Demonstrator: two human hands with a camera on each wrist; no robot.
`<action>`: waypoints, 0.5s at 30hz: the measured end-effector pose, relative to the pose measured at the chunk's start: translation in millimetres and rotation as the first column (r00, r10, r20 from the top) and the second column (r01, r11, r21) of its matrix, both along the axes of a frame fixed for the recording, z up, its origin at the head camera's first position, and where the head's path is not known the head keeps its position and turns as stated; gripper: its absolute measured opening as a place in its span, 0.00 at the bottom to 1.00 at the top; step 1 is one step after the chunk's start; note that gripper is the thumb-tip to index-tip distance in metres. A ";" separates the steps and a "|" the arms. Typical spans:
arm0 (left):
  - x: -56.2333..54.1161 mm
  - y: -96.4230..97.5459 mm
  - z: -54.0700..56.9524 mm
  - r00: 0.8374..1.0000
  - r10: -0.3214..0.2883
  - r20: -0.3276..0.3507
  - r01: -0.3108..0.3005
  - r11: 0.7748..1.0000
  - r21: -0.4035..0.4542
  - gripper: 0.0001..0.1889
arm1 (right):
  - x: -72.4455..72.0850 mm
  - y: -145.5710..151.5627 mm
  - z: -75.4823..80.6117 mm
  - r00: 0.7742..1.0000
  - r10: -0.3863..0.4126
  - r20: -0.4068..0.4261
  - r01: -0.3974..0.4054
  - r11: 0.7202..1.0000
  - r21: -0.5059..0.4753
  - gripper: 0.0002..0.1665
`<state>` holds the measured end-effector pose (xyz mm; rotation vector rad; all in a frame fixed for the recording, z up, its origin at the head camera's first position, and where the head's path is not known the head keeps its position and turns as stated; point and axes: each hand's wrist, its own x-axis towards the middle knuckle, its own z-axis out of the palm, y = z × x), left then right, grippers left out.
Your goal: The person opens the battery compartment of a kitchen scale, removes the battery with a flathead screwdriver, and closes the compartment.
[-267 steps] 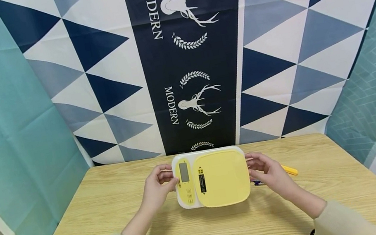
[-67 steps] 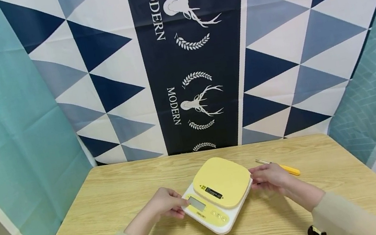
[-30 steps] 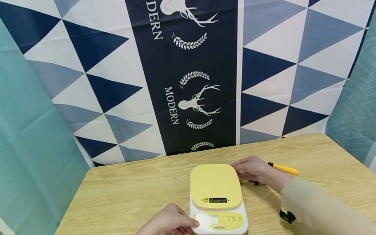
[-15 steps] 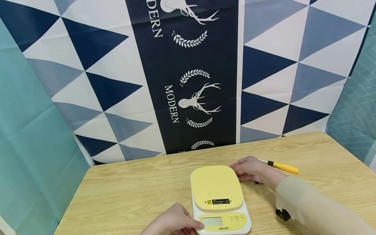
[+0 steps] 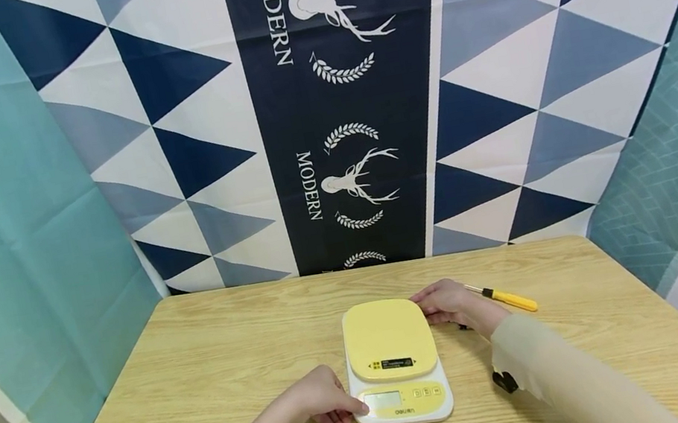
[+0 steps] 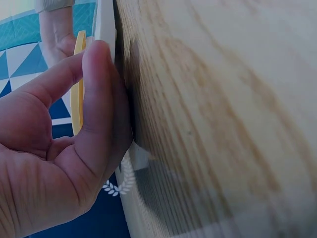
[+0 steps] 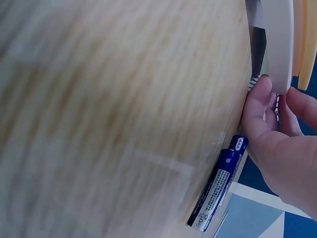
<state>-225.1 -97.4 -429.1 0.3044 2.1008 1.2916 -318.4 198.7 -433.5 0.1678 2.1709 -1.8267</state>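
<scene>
A white kitchen scale [image 5: 404, 415] with a yellow platform [image 5: 388, 335] is at the middle of the table, its display [image 5: 382, 400] and buttons toward the front. My left hand [image 5: 321, 400] holds its front left corner, the thumb on top beside the display and the fingers at the side. At the far right corner my right hand [image 5: 446, 301] grips the edge. In the right wrist view, my right fingers [image 7: 257, 101] reach beneath the white edge [image 7: 278, 44], and a gap shows between that edge and the table.
A screwdriver [image 5: 511, 299] with a yellow handle lies on the wooden table [image 5: 232, 336], right of the right hand. Blue AAA batteries [image 7: 218, 183] lie close to that hand. A patterned cloth [image 5: 341, 105] hangs behind the table's back edge.
The scale has turned anticlockwise, its display going from the left side to the front, and come nearer. The hands moved round with it. Over the last half second they hardly move.
</scene>
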 end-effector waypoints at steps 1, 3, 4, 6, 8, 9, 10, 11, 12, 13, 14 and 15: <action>-0.2 0.0 0.2 1.000 -0.001 -0.002 0.001 1.000 -0.007 0.14 | -1.2 -0.3 -0.7 1.000 0.006 0.001 -0.006 1.000 0.008 0.20; -0.5 -0.2 0.5 1.000 -0.007 -0.008 0.007 1.000 -0.016 0.14 | -2.1 -1.3 -1.0 1.000 0.011 0.002 -0.011 1.000 0.029 0.21; -0.6 -0.4 0.4 1.000 -0.012 -0.012 0.011 1.000 -0.018 0.14 | -2.4 -2.0 -0.8 1.000 0.014 0.002 -0.014 0.999 0.042 0.21; -0.4 -0.6 1.4 1.000 -0.018 -0.025 0.017 0.999 -0.028 0.15 | -3.0 -3.6 -0.7 1.000 0.008 0.004 -0.009 0.998 0.062 0.21; 0.1 -0.4 3.0 0.999 -0.023 -0.044 0.022 0.999 -0.041 0.15 | -2.9 -4.9 0.5 1.000 0.002 0.005 -0.002 0.997 0.073 0.21; 0.3 -0.3 3.9 0.998 -0.025 -0.053 0.023 0.999 -0.047 0.15 | -3.1 -5.3 0.8 1.000 -0.001 0.006 0.000 0.997 0.073 0.21; 0.6 -0.2 4.9 0.998 -0.028 -0.062 0.024 0.998 -0.053 0.16 | -3.5 -5.7 0.8 1.000 -0.006 0.009 0.005 0.997 0.073 0.21; 1.0 0.1 6.0 0.997 -0.028 -0.069 0.024 0.998 -0.061 0.16 | -3.8 -5.8 0.7 1.000 -0.008 0.010 0.007 0.997 0.071 0.21; 1.1 0.3 6.7 0.997 -0.030 -0.076 0.025 0.998 -0.066 0.16 | -3.8 -6.1 1.0 1.000 -0.011 0.012 0.010 0.997 0.070 0.20; 1.0 0.5 7.0 0.996 -0.031 -0.078 0.026 0.997 -0.068 0.16 | -3.9 -6.2 0.9 1.000 -0.012 0.012 0.011 0.997 0.072 0.20; 1.0 0.6 7.1 0.996 -0.031 -0.079 0.025 0.997 -0.069 0.16 | -4.1 -6.2 0.7 1.000 -0.014 0.013 0.013 0.997 0.075 0.19; 0.9 0.8 7.0 0.996 -0.030 -0.082 0.024 0.997 -0.072 0.16 | -4.0 -6.3 0.7 1.000 -0.013 0.010 0.012 0.997 0.082 0.19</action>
